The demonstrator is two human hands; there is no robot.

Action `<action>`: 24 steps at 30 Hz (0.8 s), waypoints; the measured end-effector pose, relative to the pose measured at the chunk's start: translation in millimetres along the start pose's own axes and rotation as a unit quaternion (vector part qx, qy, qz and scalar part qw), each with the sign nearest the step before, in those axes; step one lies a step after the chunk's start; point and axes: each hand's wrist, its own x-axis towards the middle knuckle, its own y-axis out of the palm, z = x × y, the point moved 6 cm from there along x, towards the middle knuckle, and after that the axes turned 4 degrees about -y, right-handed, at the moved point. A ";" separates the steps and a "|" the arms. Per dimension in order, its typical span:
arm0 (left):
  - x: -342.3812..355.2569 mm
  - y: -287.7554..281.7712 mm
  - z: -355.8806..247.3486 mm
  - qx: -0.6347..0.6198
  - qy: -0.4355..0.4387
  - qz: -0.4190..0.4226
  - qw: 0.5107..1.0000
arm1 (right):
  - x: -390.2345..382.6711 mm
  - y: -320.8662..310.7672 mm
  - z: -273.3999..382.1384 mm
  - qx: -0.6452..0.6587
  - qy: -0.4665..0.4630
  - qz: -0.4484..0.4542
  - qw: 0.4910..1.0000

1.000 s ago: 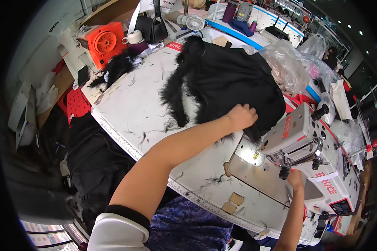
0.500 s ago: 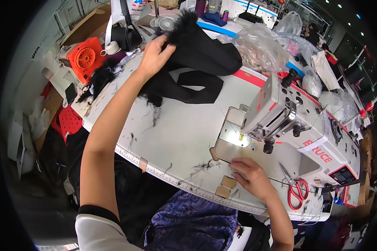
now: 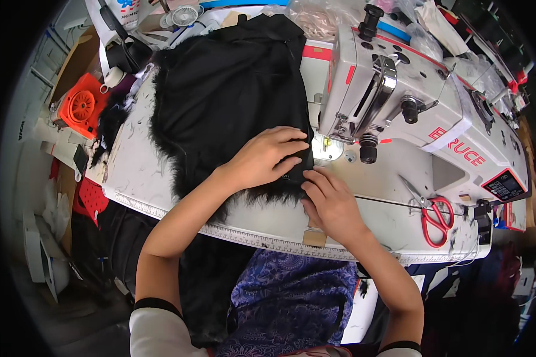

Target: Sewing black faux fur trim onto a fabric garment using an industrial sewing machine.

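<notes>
Cloth (image 3: 229,98) beneath the left grip (image 3: 262,157)

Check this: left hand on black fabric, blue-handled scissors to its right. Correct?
Not quite: the head view shows red-handled scissors. The left hand is on the black fabric, and the scissors lie to its right.

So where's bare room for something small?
On the sewing machine bed, between needle plate and red-handled scissors; also some white tabletop left of the black furry cloth. It's crowded around the left hand and right hand.
</notes>
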 end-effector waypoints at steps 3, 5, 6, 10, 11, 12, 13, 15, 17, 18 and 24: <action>4.3 15.9 1.2 0.158 0.015 -0.003 0.987 | 4.3 -4.0 -4.8 -0.006 0.018 -0.019 1.000; 8.5 19.0 5.6 0.147 -0.033 0.055 0.987 | -0.8 -5.2 -13.3 -0.012 0.006 -0.022 1.000; 9.3 25.0 10.7 0.136 -0.082 0.112 0.981 | -3.1 -6.4 -16.4 -0.019 -0.009 -0.025 0.999; 8.1 35.8 17.7 0.166 -0.090 0.117 0.975 | -7.6 -11.7 -18.2 -0.068 -0.008 -0.044 0.997; 8.5 38.4 20.4 0.183 -0.088 0.132 0.970 | -6.2 -12.5 -17.9 -0.064 -0.006 -0.045 0.997; 11.2 41.0 23.7 0.184 -0.089 0.136 0.970 | -4.7 -13.0 -20.7 -0.078 0.022 -0.035 0.996; 15.1 43.6 28.6 0.199 -0.094 0.137 0.966 | -3.5 -12.6 -23.7 -0.092 0.049 -0.025 0.994; 18.2 44.8 43.2 0.203 -0.110 0.156 0.960 | 1.7 -12.0 -23.8 -0.077 0.054 -0.026 0.995; 18.6 44.9 51.0 0.201 -0.108 0.147 0.963 | 6.7 -6.6 -22.9 -0.048 0.063 -0.017 0.997; 17.3 41.9 52.3 0.205 -0.103 0.137 0.964 | 8.1 -7.3 -22.6 -0.035 0.065 -0.014 0.997; 6.7 -9.0 31.6 0.064 -0.049 -0.090 0.993 | -1.9 -18.3 -30.6 -0.043 0.082 -0.010 0.996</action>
